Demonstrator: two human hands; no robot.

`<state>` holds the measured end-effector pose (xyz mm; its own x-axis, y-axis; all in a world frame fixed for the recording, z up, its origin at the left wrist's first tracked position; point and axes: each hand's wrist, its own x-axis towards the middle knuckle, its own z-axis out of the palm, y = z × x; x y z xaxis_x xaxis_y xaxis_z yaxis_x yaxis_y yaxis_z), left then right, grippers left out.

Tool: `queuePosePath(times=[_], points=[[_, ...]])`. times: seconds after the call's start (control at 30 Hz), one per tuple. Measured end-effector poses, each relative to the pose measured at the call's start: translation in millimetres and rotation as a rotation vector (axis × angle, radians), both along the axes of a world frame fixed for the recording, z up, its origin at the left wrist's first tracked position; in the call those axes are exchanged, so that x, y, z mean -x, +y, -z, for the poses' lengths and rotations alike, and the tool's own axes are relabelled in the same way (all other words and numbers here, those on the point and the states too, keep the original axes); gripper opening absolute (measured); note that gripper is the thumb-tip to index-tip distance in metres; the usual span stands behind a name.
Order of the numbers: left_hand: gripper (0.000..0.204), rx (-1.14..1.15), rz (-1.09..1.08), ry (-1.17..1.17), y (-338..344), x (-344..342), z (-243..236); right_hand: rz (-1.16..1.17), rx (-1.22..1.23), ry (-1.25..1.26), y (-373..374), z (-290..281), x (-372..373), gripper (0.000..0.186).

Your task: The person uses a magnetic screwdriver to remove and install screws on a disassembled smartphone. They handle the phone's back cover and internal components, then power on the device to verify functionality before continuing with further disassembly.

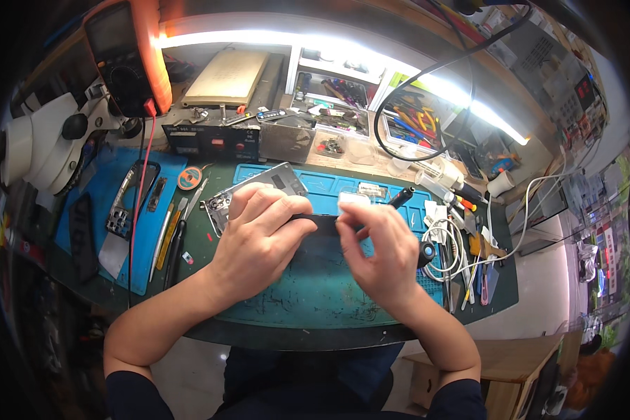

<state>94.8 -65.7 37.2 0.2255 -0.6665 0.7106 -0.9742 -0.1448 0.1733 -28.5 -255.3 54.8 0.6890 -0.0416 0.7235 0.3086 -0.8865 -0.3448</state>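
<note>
Bright strip lights (pixel 227 38) shone above the far side of the bench (pixel 273 337), throwing a cool glare over the blue-green work mat (pixel 301 297) beneath the hands. Between the two hands, lifted off the mat, was a slim dark slab (pixel 323 224). It looked black and flat, seen nearly edge-on, its face too dim for me to make out any detail. The left hand (pixel 255 231) pinched its left end, thumb below and curled fingers above, presumably to steady it. The right hand (pixel 385 255) had its fingers bent at the other end; whether they gripped the slab or only brushed it, I couldn't tell. Holding it up like that probably gave a better look at the edge. Just beyond the left hand lay a grey metal casing (pixel 287 178), and slim hand tools (pixel 166 248) lay to that hand's left, likely for easy reach. Coils of white cable (pixel 442 225) sat right of the right hand, seemingly out of the way.
</note>
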Motion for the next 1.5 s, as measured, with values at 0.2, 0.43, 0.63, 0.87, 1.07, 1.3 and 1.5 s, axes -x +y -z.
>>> queuePosePath(times=[0.2,0.43,0.63,0.87,1.07,1.3,1.5], points=[[0.013,0.026,-0.040,-0.049,0.4,1.5,-0.9,-0.104,0.050,0.065,-9.8,-11.3,-14.4,0.045],[0.024,0.020,-0.028,-0.009,0.2,0.6,-2.6,-0.110,-0.045,0.154,-9.4,-14.0,-15.9,0.046],[0.029,0.051,-0.041,0.014,-1.1,0.8,-0.3,-0.101,-0.087,0.197,-8.4,-15.9,-16.3,0.045],[0.035,0.052,-0.057,-0.029,-2.0,2.5,1.0,-0.077,-0.060,0.274,-5.3,-26.4,-14.8,0.046],[0.036,0.000,-0.075,-0.111,2.5,2.8,1.2,-0.047,-0.018,0.282,-3.2,-28.2,-12.9,0.052],[0.037,-0.011,-0.091,-0.177,0.2,2.7,-2.0,-0.086,0.050,0.174,-9.1,-20.3,-11.6,0.036],[0.037,-0.033,-0.090,-0.203,-1.5,1.2,-3.6,-0.093,0.195,0.033,-16.5,-8.5,-10.5,0.027]])
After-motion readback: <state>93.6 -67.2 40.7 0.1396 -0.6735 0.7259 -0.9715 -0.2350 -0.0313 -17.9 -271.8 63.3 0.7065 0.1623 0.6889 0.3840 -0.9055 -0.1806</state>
